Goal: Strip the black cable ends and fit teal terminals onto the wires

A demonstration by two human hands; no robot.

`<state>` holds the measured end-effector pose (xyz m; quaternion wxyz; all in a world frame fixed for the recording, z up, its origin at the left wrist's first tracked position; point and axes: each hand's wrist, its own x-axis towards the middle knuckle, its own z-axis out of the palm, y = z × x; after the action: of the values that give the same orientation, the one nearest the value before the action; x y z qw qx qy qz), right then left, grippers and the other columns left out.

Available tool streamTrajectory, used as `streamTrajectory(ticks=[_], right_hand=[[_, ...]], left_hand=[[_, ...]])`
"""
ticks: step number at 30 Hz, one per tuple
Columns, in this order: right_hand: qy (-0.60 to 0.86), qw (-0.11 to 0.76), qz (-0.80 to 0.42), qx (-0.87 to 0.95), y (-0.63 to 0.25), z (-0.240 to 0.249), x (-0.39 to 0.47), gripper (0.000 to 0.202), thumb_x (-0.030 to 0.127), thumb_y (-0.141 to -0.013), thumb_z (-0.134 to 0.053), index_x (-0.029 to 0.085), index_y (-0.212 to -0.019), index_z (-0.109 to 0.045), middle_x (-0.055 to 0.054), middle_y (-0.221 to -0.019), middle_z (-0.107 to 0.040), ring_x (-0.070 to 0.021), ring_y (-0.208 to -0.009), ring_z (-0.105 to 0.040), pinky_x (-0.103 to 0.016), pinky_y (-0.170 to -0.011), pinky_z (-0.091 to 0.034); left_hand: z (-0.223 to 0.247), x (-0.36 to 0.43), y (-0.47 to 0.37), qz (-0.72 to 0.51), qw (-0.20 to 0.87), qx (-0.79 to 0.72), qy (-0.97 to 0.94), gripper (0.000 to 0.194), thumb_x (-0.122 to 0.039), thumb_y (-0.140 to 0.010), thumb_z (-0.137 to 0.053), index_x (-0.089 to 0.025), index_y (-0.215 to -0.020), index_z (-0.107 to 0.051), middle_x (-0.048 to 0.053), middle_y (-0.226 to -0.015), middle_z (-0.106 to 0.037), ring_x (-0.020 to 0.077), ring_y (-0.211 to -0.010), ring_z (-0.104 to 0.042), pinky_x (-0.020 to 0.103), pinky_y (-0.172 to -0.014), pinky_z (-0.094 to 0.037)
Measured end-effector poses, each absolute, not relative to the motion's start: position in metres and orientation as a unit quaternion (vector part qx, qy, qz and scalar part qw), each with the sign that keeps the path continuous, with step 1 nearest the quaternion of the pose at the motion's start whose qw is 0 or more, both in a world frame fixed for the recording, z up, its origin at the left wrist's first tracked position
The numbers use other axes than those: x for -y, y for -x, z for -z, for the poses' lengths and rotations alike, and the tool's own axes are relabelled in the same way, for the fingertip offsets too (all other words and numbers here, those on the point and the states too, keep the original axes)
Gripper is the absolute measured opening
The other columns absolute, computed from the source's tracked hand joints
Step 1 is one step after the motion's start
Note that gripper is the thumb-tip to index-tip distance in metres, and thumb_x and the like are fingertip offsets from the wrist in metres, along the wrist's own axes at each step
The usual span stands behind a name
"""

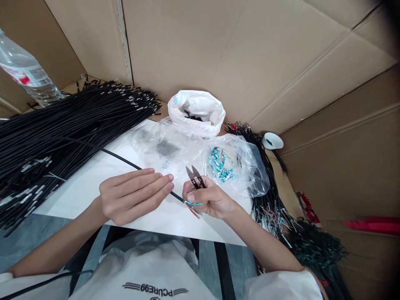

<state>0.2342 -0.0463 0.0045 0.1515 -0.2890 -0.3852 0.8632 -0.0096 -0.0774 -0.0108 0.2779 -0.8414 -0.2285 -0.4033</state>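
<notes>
A black cable (120, 157) runs from the left under my left hand (137, 196), whose straight fingers are pressed together over it; the thumb is hidden. Past the fingertips its stripped end fans out into thin coloured wires (193, 210), blue and orange among them. My right hand (211, 198) is closed on a pair of black thread snips (196, 180), blades pointing up and away and slightly apart. Its thumb lies at the blue wire, close to the cable's cut jacket. Behind this hand, a clear plastic bag (254, 183) has small blue pieces (220, 164) in it.
A large bundle of black cables (78, 112) covers the left, with a water bottle (31, 73) behind. A white bag (196, 98) stands at the back. More cables with bare wire ends (278, 221) and a small white cup (273, 141) are at right. Cardboard walls surround the white table (78, 198).
</notes>
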Motion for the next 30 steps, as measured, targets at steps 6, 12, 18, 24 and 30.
streamTrajectory(ticks=[6,12,18,24,30], right_hand=[[0.309,0.196,-0.824,0.432,-0.238,-0.011,0.053,0.031,0.039,-0.072,-0.08,0.015,-0.072,-0.061,0.009,-0.051,-0.042,-0.0024,-0.039,-0.019,-0.022,-0.038,-0.01],[0.332,0.239,-0.733,0.543,-0.239,-0.026,0.056,0.031,0.04,-0.079,-0.077,0.016,-0.069,-0.06,0.007,-0.054,-0.042,-0.0052,-0.045,-0.028,-0.023,-0.042,-0.017],[0.411,0.305,-0.549,0.66,-0.262,-0.045,0.06,0.028,0.041,-0.084,-0.072,0.017,-0.073,-0.061,0.007,-0.056,-0.037,-0.0069,-0.049,-0.025,-0.024,-0.045,-0.016],[0.44,0.276,-0.507,0.688,-0.269,-0.057,0.068,0.021,0.034,-0.086,-0.07,0.016,-0.077,-0.067,0.007,-0.055,-0.035,-0.0062,-0.047,-0.021,-0.024,-0.043,-0.013],[0.396,0.274,-0.527,0.7,-0.258,-0.057,0.063,0.037,0.048,-0.094,-0.059,0.016,-0.076,-0.065,0.003,-0.061,-0.045,-0.0089,-0.053,-0.036,-0.024,-0.046,-0.026]], left_hand=[[0.01,0.074,0.008,0.41,0.215,0.224,0.858,0.022,-0.007,-0.094,-0.059,-0.02,-0.107,-0.072,-0.002,-0.109,-0.079,0.0108,-0.098,-0.074,0.027,-0.101,-0.059],[0.014,0.079,0.006,0.423,0.194,0.251,0.848,0.027,-0.003,-0.095,-0.056,-0.02,-0.112,-0.069,-0.001,-0.115,-0.078,0.0122,-0.098,-0.075,0.035,-0.105,-0.06],[0.006,0.084,0.01,0.422,0.206,0.26,0.844,0.026,0.001,-0.092,-0.057,-0.015,-0.109,-0.07,0.003,-0.113,-0.078,0.0139,-0.1,-0.074,0.035,-0.109,-0.057],[0.005,0.09,0.014,0.388,0.22,0.286,0.848,0.033,-0.002,-0.094,-0.055,-0.023,-0.116,-0.069,-0.004,-0.118,-0.077,0.0118,-0.097,-0.075,0.035,-0.104,-0.061],[0.001,0.086,0.013,0.398,0.191,0.284,0.851,0.041,-0.004,-0.094,-0.057,-0.03,-0.125,-0.066,-0.005,-0.111,-0.079,0.0138,-0.088,-0.076,0.037,-0.096,-0.066]])
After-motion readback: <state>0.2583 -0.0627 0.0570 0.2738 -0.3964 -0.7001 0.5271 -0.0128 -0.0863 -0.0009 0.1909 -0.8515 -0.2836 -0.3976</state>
